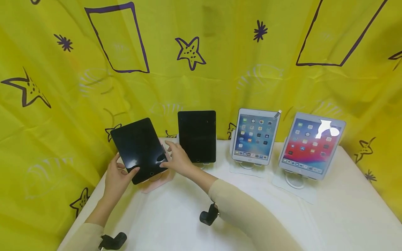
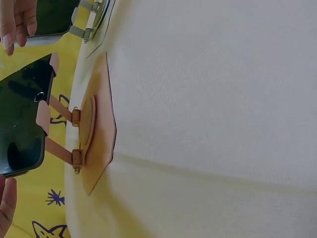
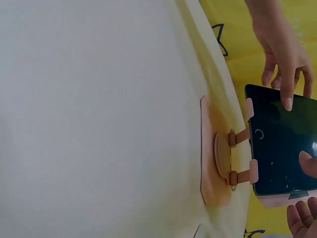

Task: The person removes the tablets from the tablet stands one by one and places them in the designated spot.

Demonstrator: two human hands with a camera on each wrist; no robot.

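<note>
A black tablet (image 1: 138,150) leans, tilted sideways, on a pink folding stand (image 2: 99,124) at the table's left. Two pink lips of the stand hold its lower edge. My left hand (image 1: 117,177) grips the tablet's lower left side, thumb on the front and fingers behind; the thumb shows over the screen in the right wrist view. My right hand (image 1: 180,158) is at the right edge, fingers spread, its thumb (image 3: 308,163) over the screen and the other fingers outside the edge. A second black tablet (image 1: 197,136) stands upright just beyond the right hand.
To the right, a white tablet with a blue screen (image 1: 255,136) and one with a red and blue screen (image 1: 311,146) stand on white stands. A white cloth covers the table (image 1: 238,202). Behind hangs a yellow curtain (image 1: 220,83) with starfish drawings.
</note>
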